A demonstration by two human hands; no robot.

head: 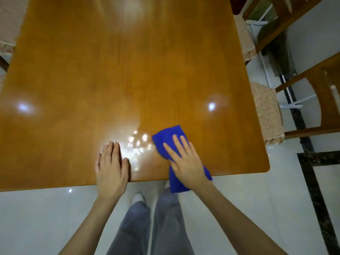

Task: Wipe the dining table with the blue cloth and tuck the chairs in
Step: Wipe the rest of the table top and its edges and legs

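**Head view, looking down on the near end of the wooden counter.** The blue cloth lies folded on the counter near its front right corner. The cloth's far part rests flat on the wood, and its near end hangs over the front edge.

The right grip, a bare hand, lies palm-down on the cloth. Its fingers are straight, slightly spread and pressing the fabric against the surface; they do not curl round the cloth.

The left grip rests palm-down on the bare wood just left of the cloth, not touching it. Its fingers are straight and held close together, and the heel of the hand sits at the front edge.

Bright reflections of lamps show on the glossy surface between and beyond the two hands.

On the right, the near chair stands with its patterned seat cushion just beside the counter's right edge. A second chair stands farther along the same side. At the upper left, a further cushion shows beside the left edge.

Below the counter are the pale tiled floor, grey trousers and a white shoe.
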